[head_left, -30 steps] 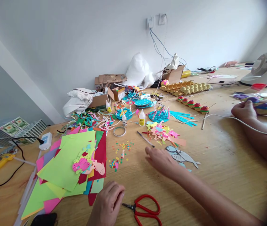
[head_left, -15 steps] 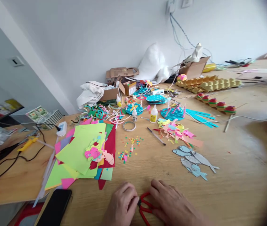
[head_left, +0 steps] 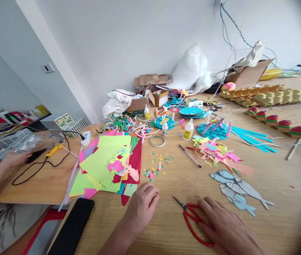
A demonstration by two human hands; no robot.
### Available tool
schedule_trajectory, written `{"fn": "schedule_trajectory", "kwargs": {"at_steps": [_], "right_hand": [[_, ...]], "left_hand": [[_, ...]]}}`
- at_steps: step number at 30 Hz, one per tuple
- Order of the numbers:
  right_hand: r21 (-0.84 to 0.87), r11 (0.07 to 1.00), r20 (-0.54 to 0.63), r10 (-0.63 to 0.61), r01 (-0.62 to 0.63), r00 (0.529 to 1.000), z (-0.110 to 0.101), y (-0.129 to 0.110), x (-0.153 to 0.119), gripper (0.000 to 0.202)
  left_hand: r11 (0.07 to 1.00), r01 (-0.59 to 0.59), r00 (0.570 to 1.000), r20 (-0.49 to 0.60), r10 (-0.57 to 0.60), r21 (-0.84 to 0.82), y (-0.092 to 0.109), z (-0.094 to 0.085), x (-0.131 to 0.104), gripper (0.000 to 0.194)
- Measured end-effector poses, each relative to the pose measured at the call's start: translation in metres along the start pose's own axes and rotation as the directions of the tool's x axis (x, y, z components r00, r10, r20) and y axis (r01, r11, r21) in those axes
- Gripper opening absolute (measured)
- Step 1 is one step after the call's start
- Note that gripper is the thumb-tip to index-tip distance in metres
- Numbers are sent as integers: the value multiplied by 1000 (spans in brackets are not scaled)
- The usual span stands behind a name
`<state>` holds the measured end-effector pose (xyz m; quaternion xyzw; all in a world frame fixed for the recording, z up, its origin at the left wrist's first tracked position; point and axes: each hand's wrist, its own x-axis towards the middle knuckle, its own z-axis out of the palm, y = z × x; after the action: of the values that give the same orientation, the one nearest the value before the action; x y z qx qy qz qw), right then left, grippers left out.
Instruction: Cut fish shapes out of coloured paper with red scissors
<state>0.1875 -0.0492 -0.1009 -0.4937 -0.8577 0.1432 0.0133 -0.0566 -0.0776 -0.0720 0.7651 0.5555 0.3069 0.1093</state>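
My left hand (head_left: pixel 145 200) is raised a little over the table, fingers curled together; whatever it may hold is hidden. To its right a pair of red-handled scissors (head_left: pixel 192 220) lies with dark blades pointing up and left. My right hand (head_left: pixel 219 219) rests flat beside the scissors, fingertips touching the red handle loops without wrapping round them. Several blue-grey paper fish (head_left: pixel 242 191) lie beyond my right hand. Pink paper fish (head_left: pixel 118 165) sit on a stack of coloured paper sheets (head_left: pixel 104 150) beyond my left hand. Small paper bits (head_left: pixel 152 171) are scattered between.
A black phone (head_left: pixel 72 226) lies at the near left edge. A pen (head_left: pixel 190 156), a tape roll (head_left: pixel 157 141) and a glue bottle (head_left: pixel 188 130) stand or lie farther back. Paper scraps (head_left: pixel 219 150) and egg cartons (head_left: pixel 275 95) are at right. Another person's hand (head_left: pixel 15 157) works at far left.
The view has swung left, so things appear farther right. My left hand has moved away from the scissors, towards the paper stack. The scissors' blades now show, and my right hand stays at the handles.
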Motion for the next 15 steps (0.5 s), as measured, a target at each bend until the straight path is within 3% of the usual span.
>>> {"fn": "schedule_trajectory", "kwargs": {"at_steps": [7,12,15], "right_hand": [[0,989,-19,148,-148,989,-11,33,-7,11],[-34,985,-252,156,-170,955,-9,78,-7,23],[-70,972,-304,193,-224,933,-3,111,-11,33]], "left_hand": [[985,-139,963,244,110,102,1,7,23,17],[980,-188,922,356,155,61,16,18,27,15],[978,-206,896,407,177,28,22,27,20,14]]}}
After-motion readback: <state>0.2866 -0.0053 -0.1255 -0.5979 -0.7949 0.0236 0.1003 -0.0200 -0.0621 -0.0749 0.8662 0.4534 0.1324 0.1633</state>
